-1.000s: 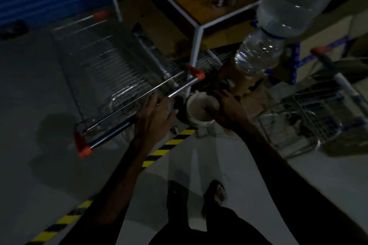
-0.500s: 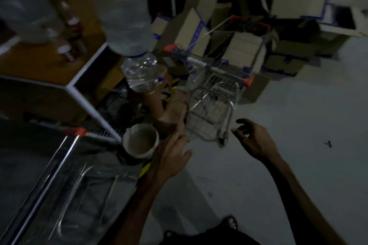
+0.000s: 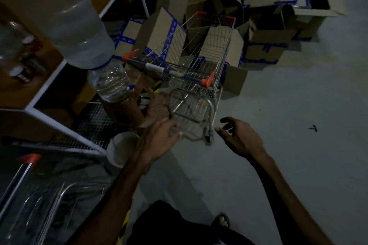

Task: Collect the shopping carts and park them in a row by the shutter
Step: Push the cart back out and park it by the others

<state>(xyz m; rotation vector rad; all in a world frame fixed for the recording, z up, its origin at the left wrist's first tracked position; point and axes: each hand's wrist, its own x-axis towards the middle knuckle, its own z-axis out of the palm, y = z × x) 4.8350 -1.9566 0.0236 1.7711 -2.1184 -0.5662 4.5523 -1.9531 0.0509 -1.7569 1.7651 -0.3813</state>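
A wire shopping cart (image 3: 201,69) with a blue handle and orange end caps stands ahead of me among cardboard boxes, its handle facing me. My left hand (image 3: 159,141) is open, fingers spread, just below the cart's lower rack. My right hand (image 3: 237,137) is open too, held beside the cart's rear wheel without touching it. A second cart (image 3: 29,195) with an orange corner cap lies at the lower left, blurred and partly cut off by the frame edge.
A large upturned water bottle (image 3: 69,26) stands at the left beside a white-framed wooden table (image 3: 47,89). A white bucket (image 3: 119,149) sits on the floor by my left hand. Stacked cardboard boxes (image 3: 268,40) fill the back. Grey floor (image 3: 288,125) opens to the right.
My view swung right from the first cart to the second. My left hand let go of the first cart's handle; both hands now reach toward the cart among the boxes.
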